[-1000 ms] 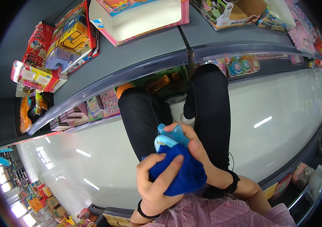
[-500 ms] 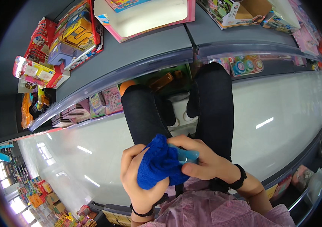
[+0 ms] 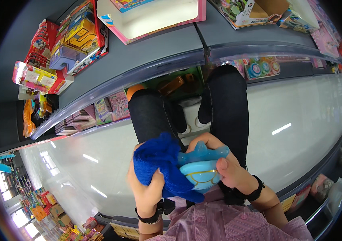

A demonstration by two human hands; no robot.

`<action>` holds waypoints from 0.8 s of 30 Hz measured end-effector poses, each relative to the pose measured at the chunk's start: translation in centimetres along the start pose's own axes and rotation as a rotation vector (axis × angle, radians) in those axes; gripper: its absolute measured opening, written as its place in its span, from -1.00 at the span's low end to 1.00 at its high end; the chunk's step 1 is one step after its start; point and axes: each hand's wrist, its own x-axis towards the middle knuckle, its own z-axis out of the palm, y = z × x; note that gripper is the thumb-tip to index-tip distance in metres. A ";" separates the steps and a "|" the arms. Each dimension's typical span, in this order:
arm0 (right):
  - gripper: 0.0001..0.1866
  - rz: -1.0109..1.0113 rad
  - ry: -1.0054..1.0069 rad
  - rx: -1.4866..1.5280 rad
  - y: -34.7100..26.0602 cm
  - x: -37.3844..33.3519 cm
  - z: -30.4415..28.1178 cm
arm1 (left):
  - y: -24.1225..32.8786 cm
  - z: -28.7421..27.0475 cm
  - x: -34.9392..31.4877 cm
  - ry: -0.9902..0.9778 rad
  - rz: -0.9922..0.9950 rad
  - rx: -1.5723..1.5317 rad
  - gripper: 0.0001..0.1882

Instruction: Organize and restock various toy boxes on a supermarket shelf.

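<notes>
A grey shelf [image 3: 155,50] curves across the frame's top. Lower centre, our right hand [image 3: 234,173] holds a glossy light-blue object [image 3: 201,175], rounded with gold lines, between thumb and fingers; our left hand [image 3: 143,193] grips bright-blue cloth [image 3: 157,158] against it.

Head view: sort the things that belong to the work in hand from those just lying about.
In hand:
- blue terry cloth, bunched in the left hand
- glossy light-blue piece with gold lines, held in the right hand

Lying about:
- pink-edged display box
- open cardboard box
- round colour-lidded tubs
</notes>
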 end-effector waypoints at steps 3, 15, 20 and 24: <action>-0.39 -0.023 0.036 0.018 -0.4 0.3 0.7 | -0.8 -0.3 0.0 -0.034 0.086 -0.063 -0.51; -0.34 -0.133 0.342 -0.073 0.7 1.3 -1.2 | -1.5 -1.4 0.5 -0.356 0.286 0.355 -0.47; -0.37 -0.238 0.521 0.012 1.1 1.7 -1.4 | -1.5 -0.5 -0.1 -0.437 0.380 0.480 -0.37; -0.41 -0.238 0.504 -0.046 1.0 2.1 -0.6 | -1.7 0.1 -0.5 -0.373 0.477 0.463 -0.47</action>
